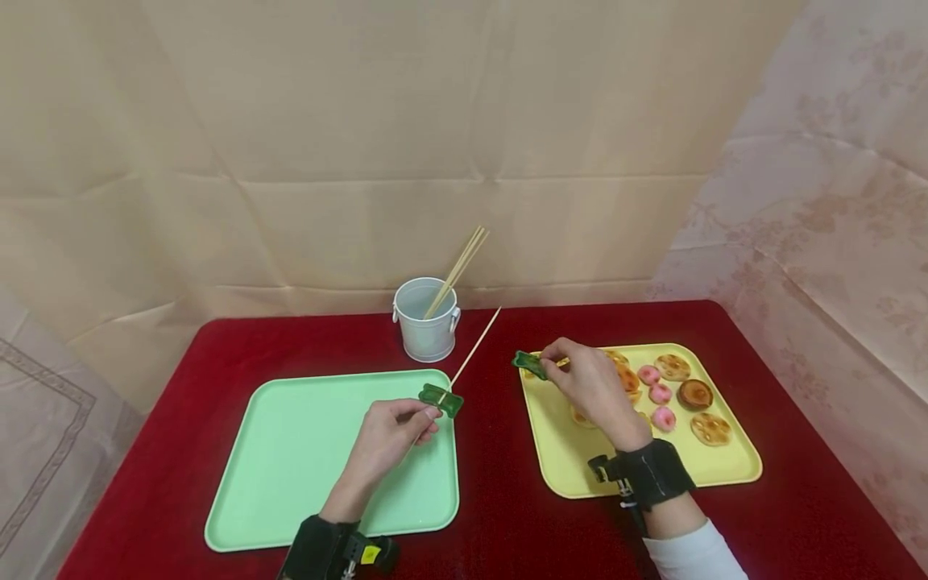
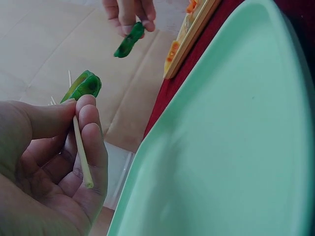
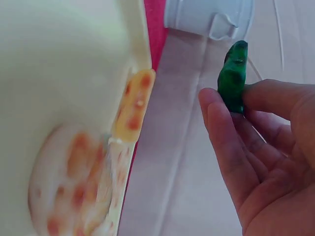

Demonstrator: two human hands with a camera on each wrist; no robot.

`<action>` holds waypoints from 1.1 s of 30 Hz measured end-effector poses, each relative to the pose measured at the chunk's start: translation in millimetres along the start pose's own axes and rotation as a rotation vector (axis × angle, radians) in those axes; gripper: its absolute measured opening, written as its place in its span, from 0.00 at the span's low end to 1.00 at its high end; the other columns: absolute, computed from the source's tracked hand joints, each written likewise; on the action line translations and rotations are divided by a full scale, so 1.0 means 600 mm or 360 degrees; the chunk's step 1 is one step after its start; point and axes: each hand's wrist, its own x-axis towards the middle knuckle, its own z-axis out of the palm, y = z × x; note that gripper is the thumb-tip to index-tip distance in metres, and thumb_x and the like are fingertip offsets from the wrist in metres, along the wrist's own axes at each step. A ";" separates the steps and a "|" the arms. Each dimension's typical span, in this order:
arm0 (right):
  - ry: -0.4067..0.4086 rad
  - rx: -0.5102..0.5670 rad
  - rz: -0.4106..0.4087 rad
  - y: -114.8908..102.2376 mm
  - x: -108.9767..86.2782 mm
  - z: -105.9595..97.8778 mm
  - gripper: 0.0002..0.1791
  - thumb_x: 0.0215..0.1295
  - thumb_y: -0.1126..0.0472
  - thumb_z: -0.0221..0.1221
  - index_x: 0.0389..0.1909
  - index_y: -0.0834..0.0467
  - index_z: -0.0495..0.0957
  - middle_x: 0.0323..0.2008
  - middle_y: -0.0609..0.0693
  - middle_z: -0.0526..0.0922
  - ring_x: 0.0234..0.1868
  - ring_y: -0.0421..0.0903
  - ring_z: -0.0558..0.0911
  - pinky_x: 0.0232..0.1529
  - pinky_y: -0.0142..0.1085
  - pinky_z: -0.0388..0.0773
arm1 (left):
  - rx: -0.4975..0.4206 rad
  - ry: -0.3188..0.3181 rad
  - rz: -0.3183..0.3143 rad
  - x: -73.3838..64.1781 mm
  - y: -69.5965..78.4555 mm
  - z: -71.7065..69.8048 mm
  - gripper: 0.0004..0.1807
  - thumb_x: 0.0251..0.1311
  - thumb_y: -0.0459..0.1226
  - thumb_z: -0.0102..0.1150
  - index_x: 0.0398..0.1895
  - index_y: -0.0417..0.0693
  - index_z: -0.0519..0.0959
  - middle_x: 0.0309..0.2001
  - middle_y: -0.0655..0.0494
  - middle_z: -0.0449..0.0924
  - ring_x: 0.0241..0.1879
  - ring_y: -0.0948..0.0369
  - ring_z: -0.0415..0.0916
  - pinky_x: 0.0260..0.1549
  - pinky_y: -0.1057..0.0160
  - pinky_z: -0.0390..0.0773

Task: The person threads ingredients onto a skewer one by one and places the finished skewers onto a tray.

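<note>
Over the right edge of the light green tray [image 1: 304, 459], my left hand [image 1: 391, 435] pinches a thin wooden skewer [image 1: 478, 346] between thumb and fingers. A green pepper piece [image 1: 439, 399] is threaded on it, just beyond the fingertips. In the left wrist view, the blunt end of the skewer [image 2: 82, 157] sticks out below the fingers. My right hand [image 1: 590, 387] is above the far left corner of the yellow tray [image 1: 573, 479]. It pinches a second green pepper piece [image 1: 530, 364] by one end, seen close up as a curved green pepper piece [image 3: 232, 78] in the right wrist view.
A white metal bucket [image 1: 428, 337] stands at the back with several skewers [image 1: 458, 270] leaning in it. The yellow tray bears browned, lotus-like slices [image 1: 710, 429], pink round pieces [image 1: 663, 418] and a brown mushroom-like cap [image 1: 695, 395]. Red cloth [image 1: 500, 499] covers the table.
</note>
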 end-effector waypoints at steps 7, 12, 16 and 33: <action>0.0099 0.0291 0.0147 -0.010 0.002 0.004 0.06 0.72 0.59 0.65 0.43 0.56 0.86 0.40 0.50 0.88 0.35 0.46 0.88 0.29 0.35 0.76 | -0.0002 0.0009 0.0008 -0.001 -0.002 0.005 0.08 0.66 0.32 0.67 0.37 0.33 0.87 0.27 0.47 0.86 0.26 0.59 0.80 0.26 0.67 0.79; 0.0143 0.0393 0.0213 -0.014 0.003 0.011 0.06 0.71 0.58 0.65 0.43 0.55 0.86 0.41 0.51 0.89 0.38 0.47 0.90 0.31 0.34 0.78 | -0.0016 -0.0001 0.0013 -0.002 0.000 0.005 0.07 0.66 0.32 0.68 0.36 0.33 0.88 0.27 0.47 0.86 0.26 0.59 0.80 0.27 0.67 0.79; 0.0178 0.0431 0.0252 -0.014 0.003 0.017 0.07 0.70 0.57 0.66 0.43 0.55 0.87 0.40 0.51 0.89 0.38 0.48 0.90 0.33 0.33 0.80 | -0.0025 -0.0001 0.0009 -0.002 0.001 0.004 0.07 0.66 0.32 0.68 0.36 0.33 0.88 0.27 0.48 0.86 0.26 0.60 0.80 0.27 0.68 0.79; 0.0277 0.0677 0.0338 -0.013 0.006 0.022 0.10 0.73 0.57 0.64 0.46 0.58 0.86 0.36 0.54 0.89 0.35 0.45 0.88 0.32 0.29 0.80 | 0.0062 -0.0264 0.0015 -0.003 0.001 -0.019 0.07 0.66 0.31 0.66 0.39 0.34 0.88 0.28 0.48 0.86 0.27 0.62 0.79 0.28 0.69 0.77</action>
